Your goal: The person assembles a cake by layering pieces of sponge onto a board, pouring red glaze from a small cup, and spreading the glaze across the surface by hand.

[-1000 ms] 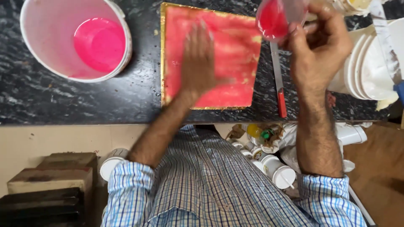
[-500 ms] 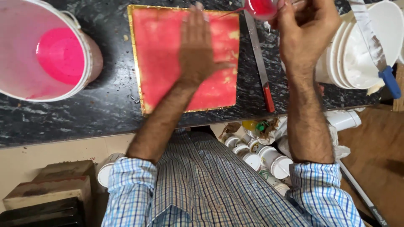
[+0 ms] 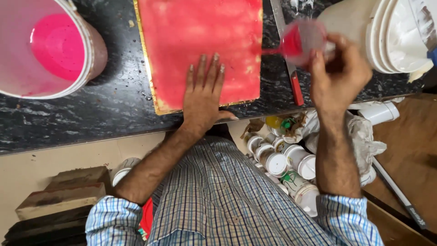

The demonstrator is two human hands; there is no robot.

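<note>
Left hand (image 3: 203, 98) slid lower — red panel (image 3: 200, 48).

Square board (image 3: 200, 41) lies on the countertop (image 3: 91, 123), dead ahead at twelve o'clock. My left hand (image 3: 205, 98) flat on its near edge. Bucket (image 3: 45, 50) at ten o'clock. My right hand (image 3: 339, 77) at two o'clock holds a cup (image 3: 302, 41) over a palette knife (image 3: 289, 54). Stacked tubs (image 3: 391, 36) beyond. Jars (image 3: 282, 161) below the counter edge at four.
</note>
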